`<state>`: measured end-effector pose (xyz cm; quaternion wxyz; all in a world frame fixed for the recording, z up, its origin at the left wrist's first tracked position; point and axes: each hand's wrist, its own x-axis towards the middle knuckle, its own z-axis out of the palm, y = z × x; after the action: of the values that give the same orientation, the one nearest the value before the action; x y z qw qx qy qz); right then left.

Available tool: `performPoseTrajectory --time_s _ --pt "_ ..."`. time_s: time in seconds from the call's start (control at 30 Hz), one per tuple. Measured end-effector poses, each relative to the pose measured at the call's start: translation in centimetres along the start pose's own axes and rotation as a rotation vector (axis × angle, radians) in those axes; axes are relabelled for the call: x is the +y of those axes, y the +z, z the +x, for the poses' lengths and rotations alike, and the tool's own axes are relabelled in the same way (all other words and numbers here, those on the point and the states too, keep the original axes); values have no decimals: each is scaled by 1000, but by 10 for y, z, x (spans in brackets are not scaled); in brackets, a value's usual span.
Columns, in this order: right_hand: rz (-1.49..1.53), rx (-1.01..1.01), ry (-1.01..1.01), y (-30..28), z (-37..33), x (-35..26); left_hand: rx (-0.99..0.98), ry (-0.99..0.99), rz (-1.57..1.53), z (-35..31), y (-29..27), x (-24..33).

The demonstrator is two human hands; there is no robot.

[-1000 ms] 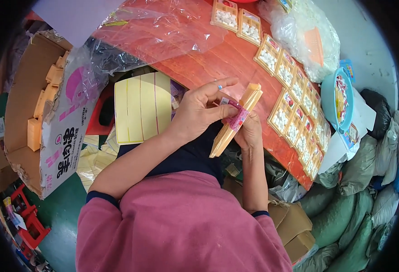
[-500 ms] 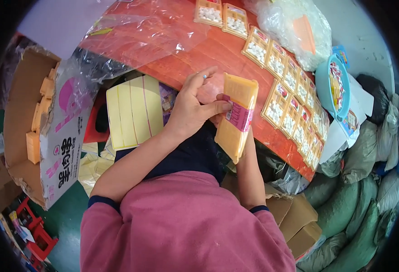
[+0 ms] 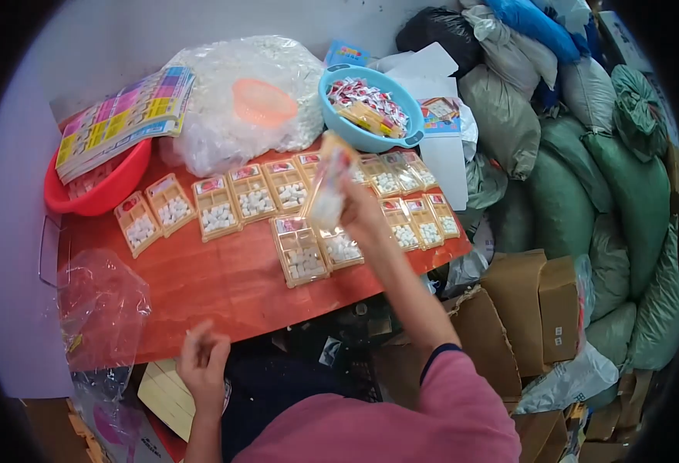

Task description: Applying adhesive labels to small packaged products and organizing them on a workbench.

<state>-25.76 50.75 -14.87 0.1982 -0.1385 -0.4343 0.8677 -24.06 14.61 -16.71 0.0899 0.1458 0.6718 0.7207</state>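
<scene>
My right hand (image 3: pixel 364 212) reaches over the red table, closed on a tan compartment tray (image 3: pixel 332 179). The tray is tilted up and blurred, with a clear front, white pieces at its lower end and a patch of red. It hangs above rows of similar tan trays, such as this one (image 3: pixel 301 251), which lie face up with white pieces and red-and-white labels. My left hand (image 3: pixel 203 363) is off the table's near edge, beside a pale yellow sheet (image 3: pixel 168 397). Its fingers are loosely bent and apart, with nothing in them.
At the back stand a red basin (image 3: pixel 96 193) bearing printed sheets (image 3: pixel 127 116), a big clear bag (image 3: pixel 243 73) with an orange bowl (image 3: pixel 265 103), and a blue basin (image 3: pixel 374 139) of small packets. Cardboard boxes (image 3: pixel 509 309) and stuffed sacks (image 3: pixel 555 185) crowd the right.
The view has swung toward the table's far side. The left hand has let go of the tan tray, and the right hand has carried it from above my lap out over the rows.
</scene>
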Motion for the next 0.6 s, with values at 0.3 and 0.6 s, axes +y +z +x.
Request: performPoseTrajectory --time_s 0.3,0.6 --pt "65 287 -620 -101 171 -102 69 362 870 -44 -65 -18" --pt "-94 272 -254 11 107 -58 195 150 1451 -27 -98 -54"
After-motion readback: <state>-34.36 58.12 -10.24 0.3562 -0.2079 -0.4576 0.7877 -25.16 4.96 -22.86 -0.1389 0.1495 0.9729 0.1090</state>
